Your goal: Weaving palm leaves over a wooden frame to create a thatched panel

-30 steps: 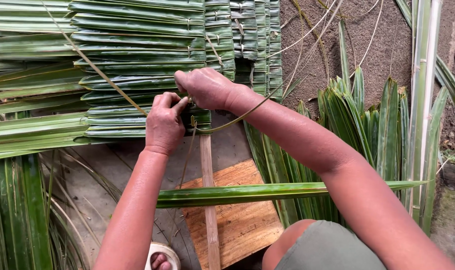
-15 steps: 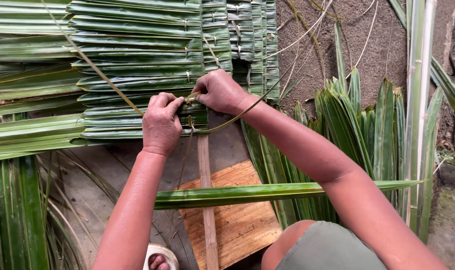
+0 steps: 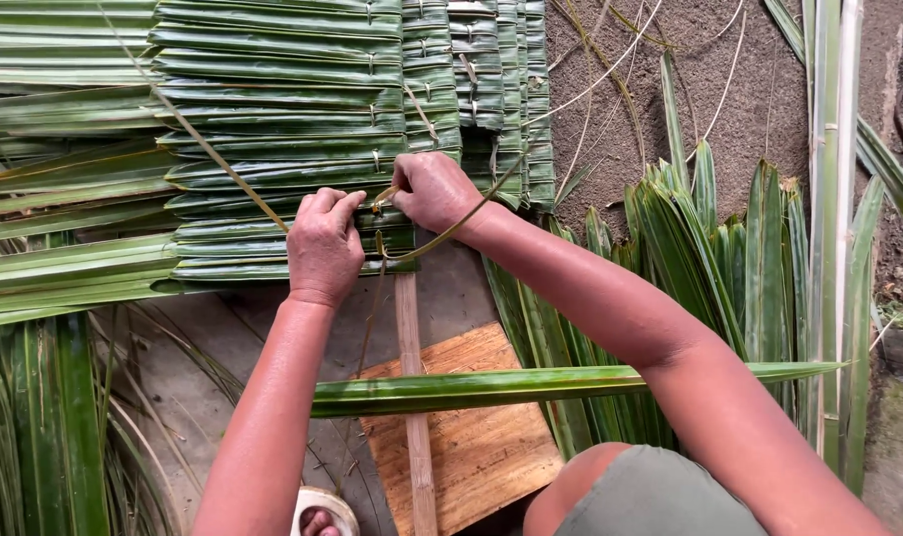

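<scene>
The person sits over a panel of folded palm leaves [image 3: 302,129], green strips stacked in overlapping rows and pinned along a thin wooden slat [image 3: 412,397] that runs toward the body. Both hands meet at the panel's near edge, just above the slat's far end.

The left hand [image 3: 324,248] presses flat-knuckled on the newest folded leaf, fingers curled down over its edge, holding the fold in place; its grip is clenched on that leaf. The right hand [image 3: 433,191] pinches a thin tan binding strip [image 3: 451,230], which loops out from under the palm and curves back toward the leaf edge. That grip is closed on the strip, thumb and fingertips together at the stitch point.

The step in hand looks like stitching the latest leaf to the row: the strip is being pushed or pulled through the fold beside the slat. The next move likely calls for drawing the strip snug without tearing the leaf, while the left hand keeps the fold from springing open.

1 loose long leaf [image 3: 570,382] lies across a wooden board [image 3: 481,457] near the knees. More cut leaves [image 3: 709,248] lean at the right, against rough ground [image 3: 630,109].
</scene>
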